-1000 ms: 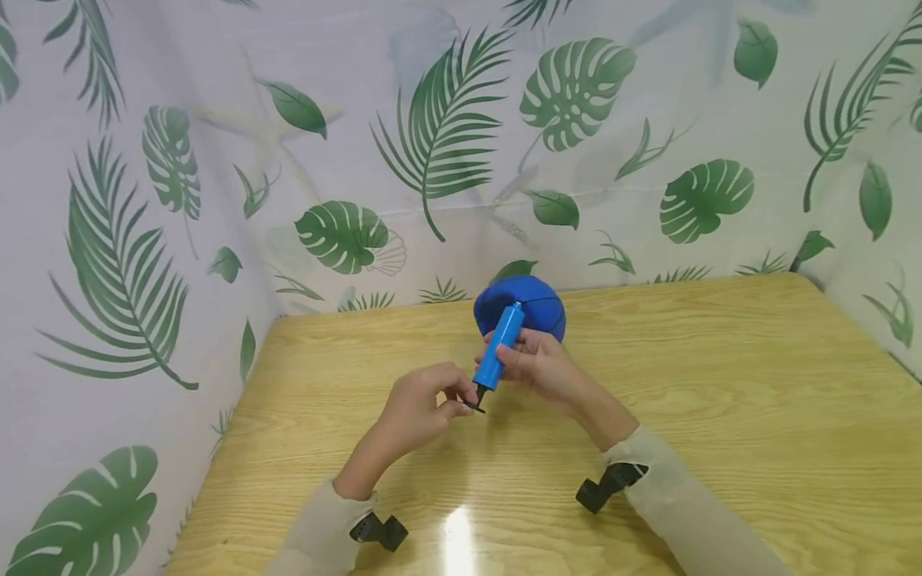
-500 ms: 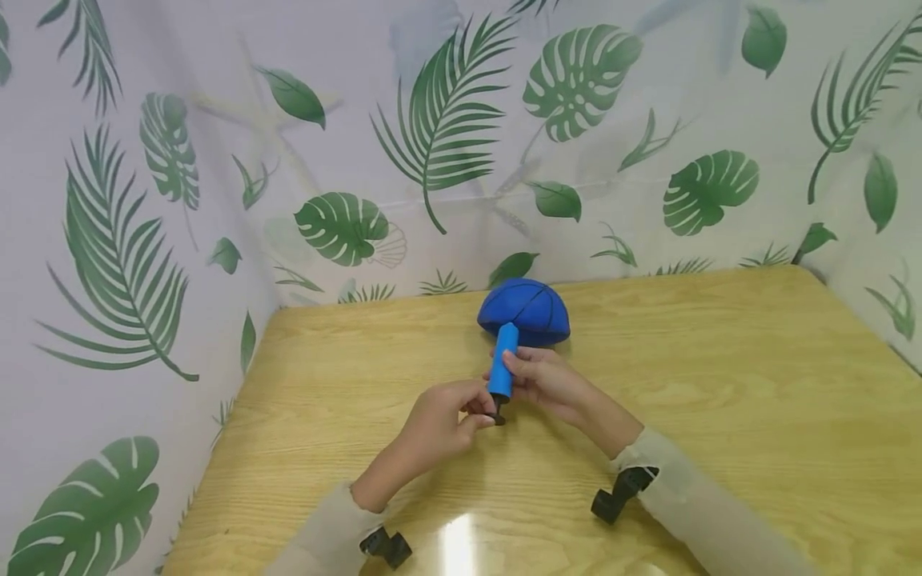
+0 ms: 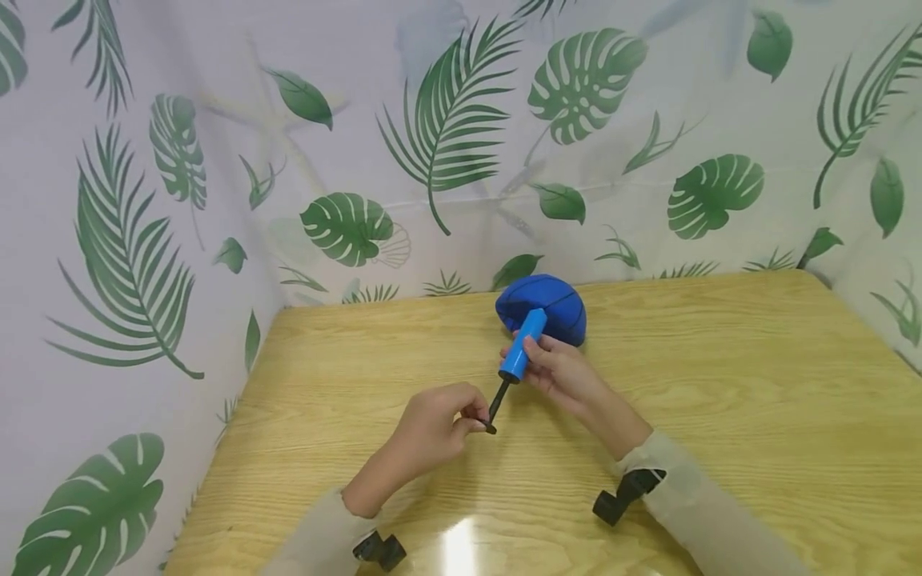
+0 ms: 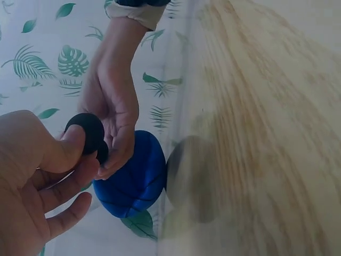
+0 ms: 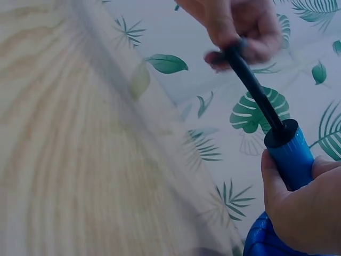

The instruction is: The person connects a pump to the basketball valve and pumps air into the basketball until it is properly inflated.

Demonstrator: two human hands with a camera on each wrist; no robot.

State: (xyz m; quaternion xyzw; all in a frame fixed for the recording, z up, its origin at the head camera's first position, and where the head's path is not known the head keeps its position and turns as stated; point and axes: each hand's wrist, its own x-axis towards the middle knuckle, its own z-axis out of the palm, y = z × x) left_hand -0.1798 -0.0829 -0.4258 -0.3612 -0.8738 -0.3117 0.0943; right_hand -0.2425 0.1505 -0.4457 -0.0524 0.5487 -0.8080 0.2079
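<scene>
A blue hand pump (image 3: 523, 346) slants above the table, its far tip at a blue ball (image 3: 555, 304) that looks partly collapsed, with black seam lines. Around the pump's barrel, my right hand (image 3: 569, 376) curls its fingers and thumb. My left hand (image 3: 442, 424) pinches the black handle (image 3: 490, 428) at the pump's near end. Between barrel and handle the black rod (image 5: 256, 90) stands well drawn out in the right wrist view. Whether a needle sits in the ball is hidden.
The wood-grain table (image 3: 360, 344) spreads under both hands. Behind it and along the sides hangs a white cloth (image 3: 461, 264) printed with green leaves. Small black cameras (image 3: 382, 552) are strapped at both wrists.
The handle was close against the barrel half a second ago; now the rod is pulled out toward the person. The ball has tipped, showing its dented side again, and shifted slightly right.
</scene>
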